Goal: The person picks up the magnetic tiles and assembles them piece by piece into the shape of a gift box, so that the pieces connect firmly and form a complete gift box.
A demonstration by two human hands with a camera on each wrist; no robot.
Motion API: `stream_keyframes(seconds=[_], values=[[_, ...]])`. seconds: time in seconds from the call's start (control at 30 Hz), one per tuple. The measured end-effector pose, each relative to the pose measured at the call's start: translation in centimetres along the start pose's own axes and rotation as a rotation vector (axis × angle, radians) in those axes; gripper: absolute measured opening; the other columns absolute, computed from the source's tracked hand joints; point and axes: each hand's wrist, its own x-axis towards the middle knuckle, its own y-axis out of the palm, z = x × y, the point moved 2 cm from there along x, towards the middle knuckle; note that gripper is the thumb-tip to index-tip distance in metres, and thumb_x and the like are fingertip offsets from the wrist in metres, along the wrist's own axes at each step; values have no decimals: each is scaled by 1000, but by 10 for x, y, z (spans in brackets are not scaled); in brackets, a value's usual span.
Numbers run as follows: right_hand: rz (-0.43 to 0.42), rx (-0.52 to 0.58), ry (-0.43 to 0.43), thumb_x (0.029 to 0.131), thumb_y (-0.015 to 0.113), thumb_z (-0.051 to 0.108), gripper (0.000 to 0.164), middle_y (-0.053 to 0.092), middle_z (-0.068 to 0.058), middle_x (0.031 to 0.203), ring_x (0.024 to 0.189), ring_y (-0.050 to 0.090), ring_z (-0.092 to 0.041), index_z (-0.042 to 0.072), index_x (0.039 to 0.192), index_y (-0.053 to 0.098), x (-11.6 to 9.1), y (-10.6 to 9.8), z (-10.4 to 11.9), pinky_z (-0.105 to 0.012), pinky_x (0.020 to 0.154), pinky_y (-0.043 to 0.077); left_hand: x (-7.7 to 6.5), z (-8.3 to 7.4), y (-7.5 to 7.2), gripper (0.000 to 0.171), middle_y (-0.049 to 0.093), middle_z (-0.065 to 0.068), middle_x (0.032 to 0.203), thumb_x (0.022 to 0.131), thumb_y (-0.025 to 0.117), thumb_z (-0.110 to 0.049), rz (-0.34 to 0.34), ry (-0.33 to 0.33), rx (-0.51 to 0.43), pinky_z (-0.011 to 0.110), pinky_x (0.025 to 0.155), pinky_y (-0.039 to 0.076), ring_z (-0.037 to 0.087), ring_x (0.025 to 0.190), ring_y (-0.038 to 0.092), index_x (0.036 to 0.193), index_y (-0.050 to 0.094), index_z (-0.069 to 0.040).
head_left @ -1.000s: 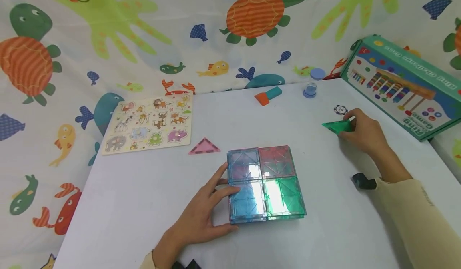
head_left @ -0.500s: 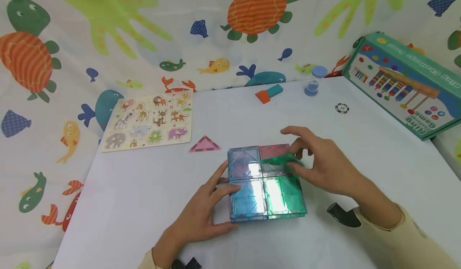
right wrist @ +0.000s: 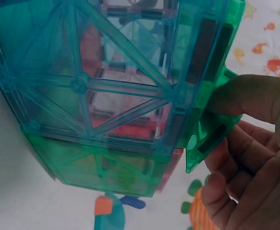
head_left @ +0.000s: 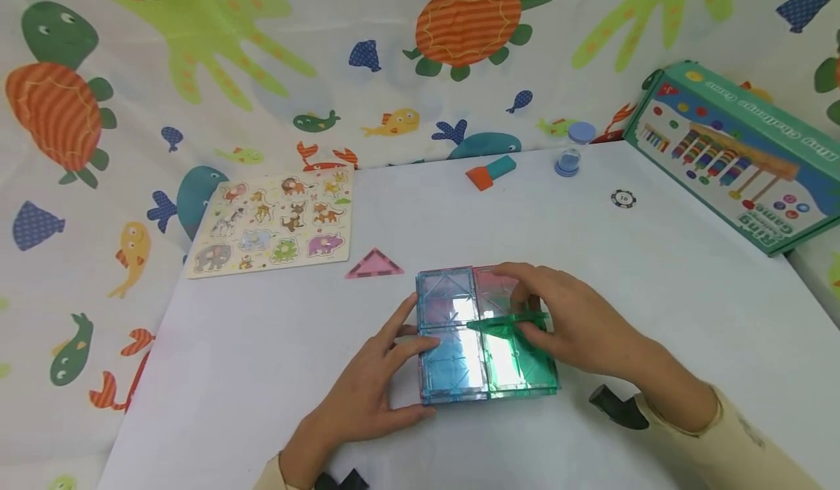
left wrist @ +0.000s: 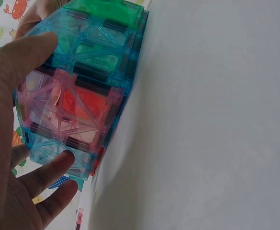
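Observation:
A block built of clear magnetic tiles (head_left: pixel 453 364) stands on the white table, its top showing blue, pink and green squares. My left hand (head_left: pixel 367 386) rests against its left side with fingers spread; in the left wrist view, thumb and fingers touch the blue and pink side tiles (left wrist: pixel 68 108). A green triangular magnetic tile (head_left: pixel 502 324) is pinched between the thumb and fingers of my right hand (head_left: pixel 584 322), over the right half of the top. In the right wrist view this triangular tile (right wrist: pixel 211 127) stands tilted beside the top edge; whether it touches is unclear.
Left of the block lies a pink triangular tile (head_left: pixel 374 265), with an animal puzzle board (head_left: pixel 307 216) behind. Farther back are an orange and teal piece (head_left: pixel 488 173), a small blue-lidded container (head_left: pixel 568 160), a chip marked 10 (head_left: pixel 623 198) and a green game box (head_left: pixel 735 158).
My right hand has carried the green triangular tile from the right side of the table leftward to above the block, then slightly nearer me. The left hand has stayed in place.

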Motion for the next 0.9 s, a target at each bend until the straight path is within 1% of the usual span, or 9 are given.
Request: stream_keyframes(seconds=[0.13, 0.4, 0.57, 0.63, 0.73, 0.8, 0.83, 0.87, 0.9], values=[[25, 23, 9, 76, 76, 10, 78, 53, 20, 87, 79, 49, 0, 21, 143, 37, -1, 0, 0, -22, 68, 48, -1, 0, 0, 84, 14, 17, 156, 67, 79, -49, 3, -4, 1, 36, 81, 46, 14, 120, 48, 139, 44, -24], [1, -45, 13, 76, 78, 14, 79, 57, 18, 95, 86, 53, 1, 23, 143, 36, -4, -3, -4, -30, 77, 51, -1, 0, -1, 84, 13, 15, 157, 67, 79, -49, 17, -18, 6, 36, 81, 46, 12, 120, 48, 139, 43, -26], [-2, -43, 11, 76, 78, 14, 78, 58, 16, 96, 87, 54, 1, 22, 143, 37, -4, -4, -5, -30, 78, 51, 1, 0, -2, 84, 13, 14, 157, 68, 78, -51, 23, -24, 10, 35, 81, 46, 11, 121, 47, 140, 42, -27], [5, -30, 28, 76, 78, 15, 80, 57, 17, 98, 89, 54, 1, 23, 144, 36, -6, -4, -6, -31, 78, 51, 1, 0, -3, 85, 13, 15, 157, 68, 78, -52, 25, -15, -17, 36, 85, 45, 12, 122, 46, 140, 42, -25], [5, 11, 61, 75, 80, 19, 84, 56, 18, 102, 92, 52, 0, 26, 145, 34, -14, -6, -9, -31, 77, 51, 2, 6, -8, 84, 16, 17, 155, 74, 73, -54, 1, -5, -114, 41, 99, 39, 23, 132, 39, 142, 40, -16], [-14, 50, 79, 73, 82, 24, 88, 56, 16, 109, 95, 50, -3, 26, 146, 32, -23, -6, -13, -29, 76, 49, 4, 15, -16, 79, 21, 13, 155, 80, 69, -51, -36, -48, -139, 43, 104, 34, 25, 132, 39, 142, 39, -12], [-27, 80, 88, 72, 83, 28, 90, 56, 15, 114, 97, 50, -4, 26, 146, 31, -28, -5, -16, -27, 75, 48, 5, 22, -21, 76, 24, 10, 154, 82, 67, -50, -64, -82, -113, 44, 105, 32, 25, 133, 38, 141, 39, -12], [-40, 115, 92, 70, 84, 30, 93, 55, 12, 119, 99, 50, -7, 26, 147, 30, -33, -4, -19, -27, 75, 46, 7, 29, -26, 72, 28, 8, 153, 84, 66, -47, -91, -124, -55, 45, 105, 32, 26, 133, 38, 141, 41, -12], [-49, 156, 99, 68, 85, 31, 97, 53, 10, 125, 102, 49, -9, 25, 147, 29, -37, -2, -21, -26, 75, 46, 9, 37, -32, 68, 31, 4, 151, 85, 65, -46, -106, -179, 34, 47, 103, 33, 24, 131, 39, 141, 41, -14]])
